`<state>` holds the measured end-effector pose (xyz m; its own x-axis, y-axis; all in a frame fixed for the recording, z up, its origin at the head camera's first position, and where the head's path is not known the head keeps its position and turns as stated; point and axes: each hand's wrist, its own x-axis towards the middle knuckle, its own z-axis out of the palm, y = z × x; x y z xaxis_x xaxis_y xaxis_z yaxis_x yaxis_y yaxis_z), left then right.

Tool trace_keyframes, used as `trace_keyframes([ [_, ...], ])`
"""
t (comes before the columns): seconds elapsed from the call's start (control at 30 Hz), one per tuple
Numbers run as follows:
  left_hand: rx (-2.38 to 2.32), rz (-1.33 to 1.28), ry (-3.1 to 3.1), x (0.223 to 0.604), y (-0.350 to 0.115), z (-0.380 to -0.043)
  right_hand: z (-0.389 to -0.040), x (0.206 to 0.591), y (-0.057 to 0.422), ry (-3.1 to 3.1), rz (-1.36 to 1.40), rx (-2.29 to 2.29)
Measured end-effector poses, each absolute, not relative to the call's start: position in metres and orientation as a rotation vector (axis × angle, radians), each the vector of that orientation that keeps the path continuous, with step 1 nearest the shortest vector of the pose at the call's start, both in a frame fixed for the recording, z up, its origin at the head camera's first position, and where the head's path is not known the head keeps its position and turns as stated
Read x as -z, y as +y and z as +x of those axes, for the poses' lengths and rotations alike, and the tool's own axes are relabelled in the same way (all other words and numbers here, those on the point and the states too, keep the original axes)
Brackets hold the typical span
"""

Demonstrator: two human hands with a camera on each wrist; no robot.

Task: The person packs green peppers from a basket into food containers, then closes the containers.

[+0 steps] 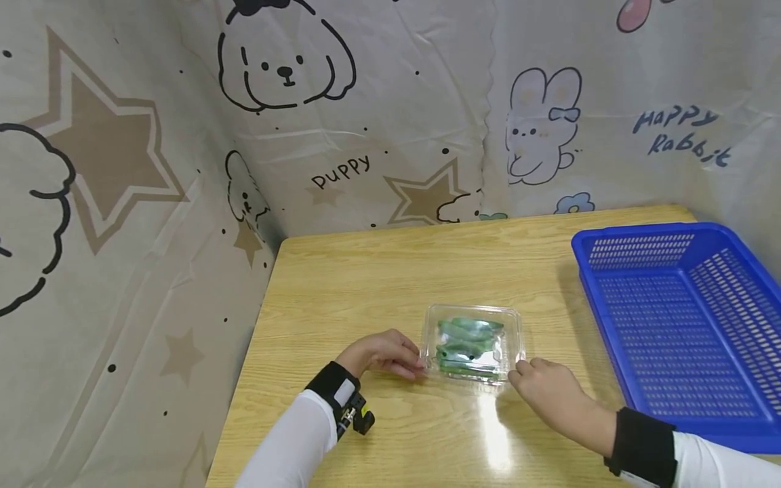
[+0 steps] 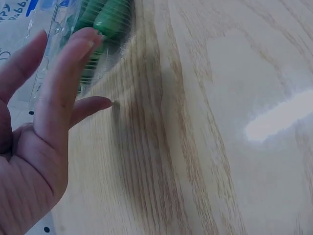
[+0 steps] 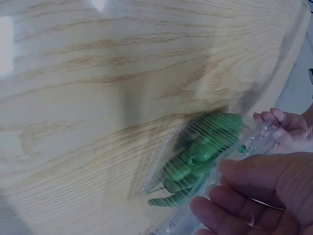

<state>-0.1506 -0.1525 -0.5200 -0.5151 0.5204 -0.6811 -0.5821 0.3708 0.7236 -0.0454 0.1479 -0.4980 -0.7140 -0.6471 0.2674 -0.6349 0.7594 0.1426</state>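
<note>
A clear plastic box holding several green vegetables, pepper-like in shape, is between the two hands. My left hand pinches its left edge; in the left wrist view the thumb overlaps the box's edge, with other fingers spread around it. Over at the near right corner, my right hand pinches the rim between thumb and curled fingers. The right wrist view shows the box's ridged side tilted over the wood, with the left fingertips at its far end.
A blue perforated basket stands at the right of the wooden table. Cloth with cartoon drawings hangs behind the table and along its left side. Bright light reflects off the tabletop in front of the box.
</note>
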Motion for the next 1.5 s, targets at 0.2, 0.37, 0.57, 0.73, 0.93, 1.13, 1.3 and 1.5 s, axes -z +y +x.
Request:
trace_keyframes([
  [0.2,-1.386,-0.114,1.658,0.518,-0.151,-0.149,-0.049,0.494,0.150,-2.861,0.905,-0.177],
  [0.37,-1.356,-0.092,1.693,0.517,-0.148,-0.147,-0.055,0.485,0.154,-3.102,0.710,-0.633],
  [0.57,-1.310,-0.061,1.719,0.515,-0.144,-0.146,-0.064,0.483,0.157,-3.091,0.676,-0.755],
  [0.73,-1.281,-0.057,1.742,0.514,-0.141,-0.144,-0.068,0.488,0.159,-3.137,0.574,-0.827],
  [0.93,-1.278,-0.066,1.754,0.516,-0.141,-0.143,-0.080,0.491,0.162,-3.278,0.270,-1.096],
  [1.13,-1.286,-0.072,1.754,0.517,-0.141,-0.143,-0.089,0.495,0.163,-3.277,-0.028,-1.611],
  [1.3,-1.296,-0.076,1.765,0.517,-0.140,-0.142,-0.091,0.496,0.163,-3.032,-0.366,-2.232],
  [1.5,-1.311,-0.090,1.775,0.519,-0.139,-0.138,-0.090,0.499,0.165,-2.834,-0.548,-2.520],
])
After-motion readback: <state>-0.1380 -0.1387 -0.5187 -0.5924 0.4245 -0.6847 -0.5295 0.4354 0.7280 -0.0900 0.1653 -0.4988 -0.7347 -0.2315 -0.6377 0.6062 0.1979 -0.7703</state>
